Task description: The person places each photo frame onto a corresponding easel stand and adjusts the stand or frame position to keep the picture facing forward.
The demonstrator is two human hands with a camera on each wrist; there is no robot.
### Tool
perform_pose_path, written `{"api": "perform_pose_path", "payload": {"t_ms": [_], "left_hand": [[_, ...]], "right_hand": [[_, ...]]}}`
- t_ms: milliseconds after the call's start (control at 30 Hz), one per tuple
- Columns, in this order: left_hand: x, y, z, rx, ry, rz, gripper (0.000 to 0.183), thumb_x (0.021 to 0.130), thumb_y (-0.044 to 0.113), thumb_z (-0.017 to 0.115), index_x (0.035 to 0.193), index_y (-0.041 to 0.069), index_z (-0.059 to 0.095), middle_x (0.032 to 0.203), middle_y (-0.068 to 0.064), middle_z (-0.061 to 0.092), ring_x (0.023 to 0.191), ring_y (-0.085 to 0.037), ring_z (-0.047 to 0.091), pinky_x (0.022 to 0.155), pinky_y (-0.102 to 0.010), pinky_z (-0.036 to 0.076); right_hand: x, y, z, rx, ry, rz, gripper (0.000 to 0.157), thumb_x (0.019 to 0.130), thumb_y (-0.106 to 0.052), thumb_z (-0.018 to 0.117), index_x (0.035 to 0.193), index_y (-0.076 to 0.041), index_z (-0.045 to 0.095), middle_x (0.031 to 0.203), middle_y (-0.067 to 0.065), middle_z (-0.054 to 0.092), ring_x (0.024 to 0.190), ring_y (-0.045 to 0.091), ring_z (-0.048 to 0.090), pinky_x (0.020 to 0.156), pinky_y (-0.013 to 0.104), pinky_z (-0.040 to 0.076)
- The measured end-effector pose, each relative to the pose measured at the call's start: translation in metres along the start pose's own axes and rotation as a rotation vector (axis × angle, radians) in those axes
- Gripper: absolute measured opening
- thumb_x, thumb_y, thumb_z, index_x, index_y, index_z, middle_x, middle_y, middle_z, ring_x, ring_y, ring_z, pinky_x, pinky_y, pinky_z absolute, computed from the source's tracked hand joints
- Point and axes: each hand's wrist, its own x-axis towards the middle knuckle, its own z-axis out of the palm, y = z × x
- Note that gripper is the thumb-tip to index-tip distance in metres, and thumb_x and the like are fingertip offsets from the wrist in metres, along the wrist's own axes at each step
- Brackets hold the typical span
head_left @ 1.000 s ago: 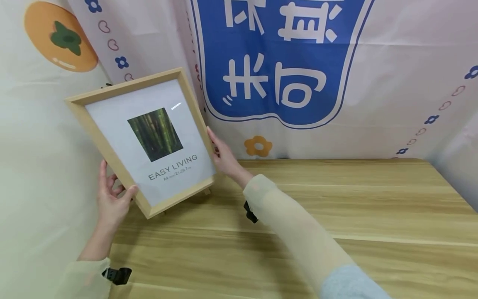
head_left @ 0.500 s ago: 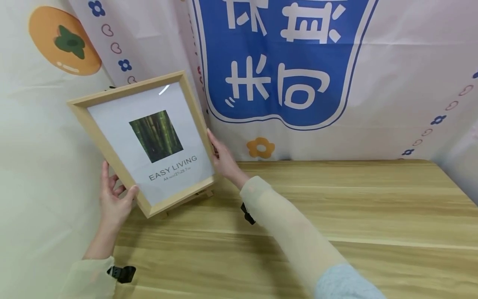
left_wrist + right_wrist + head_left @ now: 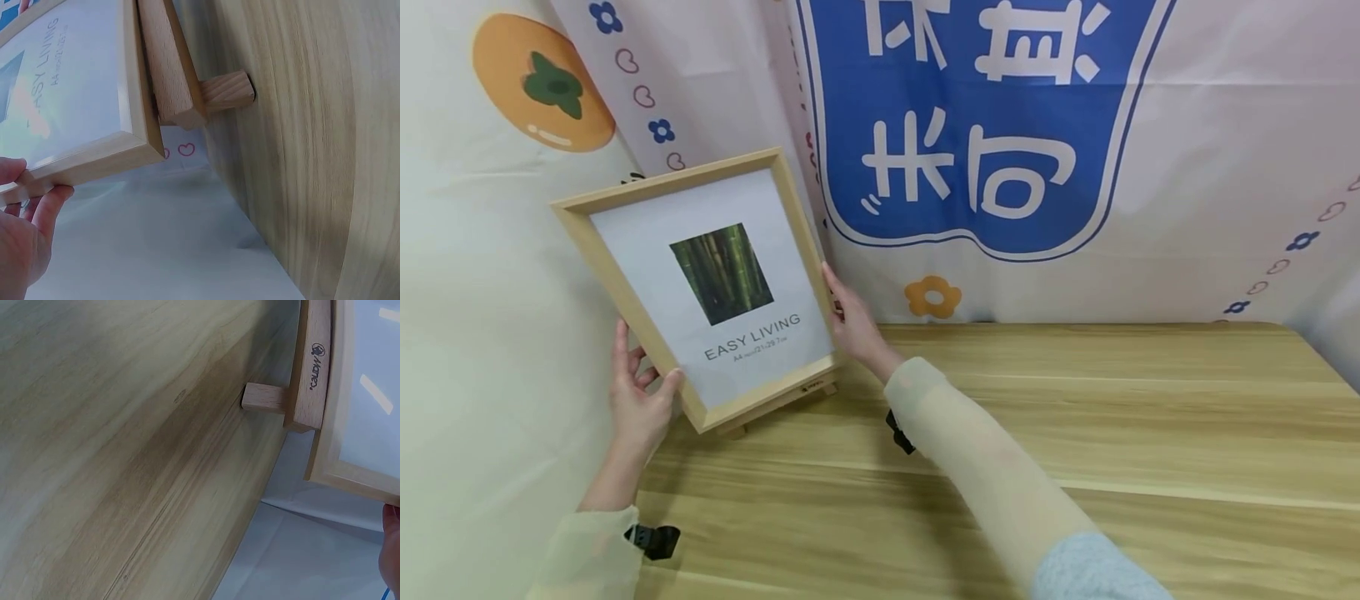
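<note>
A light wood picture frame (image 3: pixel 771 390) leans back at the left of the table, holding a white sheet with a bamboo photo and "EASY LIVING" text. Under its lower edge shows the ledge of a small wooden easel (image 3: pixel 172 62), whose short feet stand on the tabletop. My left hand (image 3: pixel 640 408) pinches the frame's left side near the bottom corner, thumb in front and fingers behind. On the opposite side, my right hand (image 3: pixel 857 329) grips the right edge, its thumb partly hidden. The right wrist view shows a dark logo on the easel ledge (image 3: pixel 312 375), close against the frame.
The wood-grain table (image 3: pixel 1000 400) stretches to the right. Behind it hangs a white cloth (image 3: pixel 1210 167) with a blue printed panel, and another pale cloth (image 3: pixel 482 333) with an orange fruit print closes off the left side. Both wrists wear black straps.
The frame's lower edge has risen slightly relative to the easel, so more of the ledge and its logo shows. Both hands keep their hold. The head view has shifted slightly.
</note>
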Motion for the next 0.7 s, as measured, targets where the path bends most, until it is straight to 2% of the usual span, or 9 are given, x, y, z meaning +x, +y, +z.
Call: {"api": "perform_pose_path", "payload": {"t_ms": [200, 433, 567, 700], "left_hand": [[0.009, -0.015, -0.005, 0.027, 0.002, -0.009, 0.096, 0.076, -0.017, 0.055, 0.143, 0.036, 0.012, 0.118, -0.011, 0.044, 0.084, -0.015, 0.051, 0.068, -0.011, 0.045], [0.017, -0.023, -0.006, 0.017, -0.018, -0.034, 0.095, 0.077, -0.018, 0.054, 0.143, 0.035, 0.01, 0.121, -0.016, 0.042, 0.084, -0.014, 0.051, 0.067, -0.011, 0.046], [0.021, -0.025, -0.006, -0.027, -0.044, -0.064, 0.096, 0.077, -0.018, 0.053, 0.142, 0.039, 0.011, 0.122, -0.019, 0.04, 0.083, -0.013, 0.053, 0.066, -0.013, 0.048], [0.023, -0.027, -0.007, -0.056, -0.069, -0.077, 0.097, 0.077, -0.02, 0.052, 0.141, 0.041, 0.012, 0.122, -0.019, 0.039, 0.082, -0.012, 0.055, 0.065, -0.015, 0.05]], "right_hand": [[0.001, -0.003, 0.004, 0.022, -0.008, 0.011, 0.082, 0.084, 0.01, 0.052, 0.145, -0.025, 0.011, 0.143, -0.003, 0.027, 0.121, 0.016, 0.037, 0.095, 0.024, 0.037], [0.005, -0.005, 0.006, 0.004, -0.032, 0.039, 0.082, 0.084, 0.01, 0.052, 0.145, -0.025, 0.011, 0.142, 0.001, 0.03, 0.118, 0.018, 0.04, 0.093, 0.024, 0.039], [0.009, -0.003, 0.007, 0.004, -0.04, 0.063, 0.085, 0.083, 0.011, 0.052, 0.145, -0.029, 0.011, 0.137, 0.006, 0.036, 0.115, 0.02, 0.043, 0.089, 0.023, 0.042], [0.011, -0.003, 0.007, 0.01, -0.063, 0.101, 0.086, 0.083, 0.011, 0.052, 0.144, -0.033, 0.01, 0.137, 0.006, 0.036, 0.113, 0.02, 0.044, 0.088, 0.023, 0.043]]}}
